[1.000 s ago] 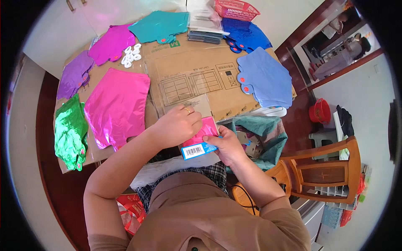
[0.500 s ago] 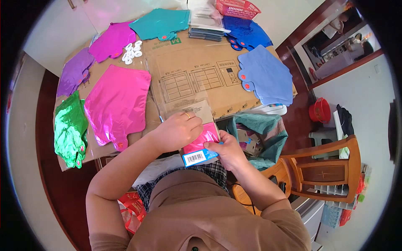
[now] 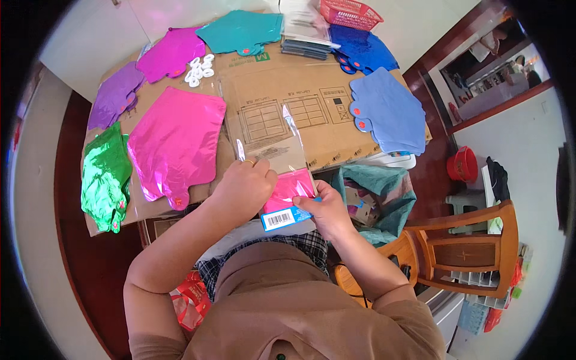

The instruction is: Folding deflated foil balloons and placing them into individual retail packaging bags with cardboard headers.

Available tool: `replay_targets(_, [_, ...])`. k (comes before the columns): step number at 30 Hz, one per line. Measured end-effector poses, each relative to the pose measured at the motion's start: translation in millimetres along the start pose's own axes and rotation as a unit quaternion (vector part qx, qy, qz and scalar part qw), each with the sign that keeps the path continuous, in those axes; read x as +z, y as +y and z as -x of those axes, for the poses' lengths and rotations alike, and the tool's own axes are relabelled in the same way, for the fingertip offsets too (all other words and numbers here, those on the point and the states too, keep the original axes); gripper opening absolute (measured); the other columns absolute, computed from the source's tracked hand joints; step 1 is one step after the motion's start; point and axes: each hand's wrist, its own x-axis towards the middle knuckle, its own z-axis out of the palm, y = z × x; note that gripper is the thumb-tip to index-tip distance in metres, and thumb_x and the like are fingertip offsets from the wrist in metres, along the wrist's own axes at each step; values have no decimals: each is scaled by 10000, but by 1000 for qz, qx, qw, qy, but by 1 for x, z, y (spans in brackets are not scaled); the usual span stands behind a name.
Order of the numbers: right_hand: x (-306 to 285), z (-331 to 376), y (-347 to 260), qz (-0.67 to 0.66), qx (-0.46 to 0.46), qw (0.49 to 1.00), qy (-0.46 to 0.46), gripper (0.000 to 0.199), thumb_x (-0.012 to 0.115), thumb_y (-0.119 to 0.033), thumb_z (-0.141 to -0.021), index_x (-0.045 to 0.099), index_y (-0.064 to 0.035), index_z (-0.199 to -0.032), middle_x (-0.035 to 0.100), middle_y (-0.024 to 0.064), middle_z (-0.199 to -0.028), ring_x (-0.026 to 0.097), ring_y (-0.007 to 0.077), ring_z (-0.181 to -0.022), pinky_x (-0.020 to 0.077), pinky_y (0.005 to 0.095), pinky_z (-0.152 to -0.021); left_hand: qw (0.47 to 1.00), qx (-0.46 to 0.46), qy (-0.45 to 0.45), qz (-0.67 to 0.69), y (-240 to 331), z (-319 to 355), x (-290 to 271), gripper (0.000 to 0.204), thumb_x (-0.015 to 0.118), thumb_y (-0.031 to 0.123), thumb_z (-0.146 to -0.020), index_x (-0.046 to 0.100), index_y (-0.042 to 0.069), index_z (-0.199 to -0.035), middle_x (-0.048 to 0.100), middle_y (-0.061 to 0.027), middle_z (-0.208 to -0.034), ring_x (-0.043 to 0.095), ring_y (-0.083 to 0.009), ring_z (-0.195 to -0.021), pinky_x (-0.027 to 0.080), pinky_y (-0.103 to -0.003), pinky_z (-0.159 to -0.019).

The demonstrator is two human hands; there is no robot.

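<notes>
In front of my waist is a clear plastic bag (image 3: 294, 157), with a folded pink foil sheet (image 3: 289, 191) inside and a blue barcode label (image 3: 278, 220) at the near end. My right hand (image 3: 327, 209) grips its right side, thumb over the pink foil. On the left, the curled fingers of my left hand (image 3: 247, 185) pinch the bag's edge; my fingertips are partly hidden. The bag's open-looking far end sticks up in clear points. Left of my hands, a large pink foil sheet (image 3: 177, 144) with a rounded tab lies flat on the cardboard.
Green (image 3: 105, 177), purple (image 3: 114, 99), magenta (image 3: 171, 55), teal (image 3: 240, 32), dark blue (image 3: 364, 49) and light blue (image 3: 389, 111) foil stacks ring the cardboard (image 3: 270, 78). White rings (image 3: 200, 70), a red basket (image 3: 351, 13), a teal sack (image 3: 384, 186) and a wooden chair (image 3: 468, 252) surround me.
My left hand has moved a little left, away from the pink foil, and the clear bag's far end now stands up and spreads wider. My right hand keeps its grip.
</notes>
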Motion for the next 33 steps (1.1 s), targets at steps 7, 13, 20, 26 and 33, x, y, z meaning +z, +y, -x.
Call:
replay_targets(7, [7, -3, -1, 0, -14, 1000, 2, 259, 700, 16, -806, 564, 2, -1026, 656, 76, -931, 634, 123, -804, 517, 266, -741, 994, -58, -59, -77, 5, 3, -14, 110, 593, 94, -721, 624, 14, -790, 578, -117, -828, 609, -272, -819, 506, -382, -679])
replay_targets(13, [11, -11, 7, 54, -99, 993, 26, 406, 727, -7, -791, 481, 8, -1114, 641, 93, -961, 632, 130, -811, 522, 261, -717, 998, -48, -21, -40, -1, 6, -13, 180, 623, 98, -675, 636, 1, -826, 586, -133, -925, 586, -305, -939, 466, -446, -830])
replay_targets(20, [15, -9, 10, 53, -97, 991, 77, 665, 769, -27, -754, 326, 11, -1248, 588, 130, -979, 614, 151, -842, 524, 256, -613, 985, 35, 75, 153, -10, 29, -7, 594, 645, 93, -577, 588, 48, -1166, 512, -174, -1278, 465, -364, -1239, 336, -546, -1048])
replay_targets(26, [12, -15, 19, 56, -135, 985, 97, 728, 792, -60, -744, 300, 11, -1275, 545, 130, -1004, 606, 155, -804, 518, 246, -591, 980, 105, 145, 83, 0, 44, 16, 439, 646, 116, -706, 629, 52, -1141, 569, -146, -1235, 531, -312, -1194, 395, -490, -1038])
replay_targets(33, [7, 10, 6, 414, -237, 861, 178, 844, 826, -231, -722, 315, 26, -1342, 497, 204, -1138, 555, 277, -995, 476, 398, -827, 969, 124, 206, 61, -6, 38, 29, 327, 572, 153, -793, 660, 24, -1080, 641, -121, -1116, 610, -279, -1078, 461, -442, -984])
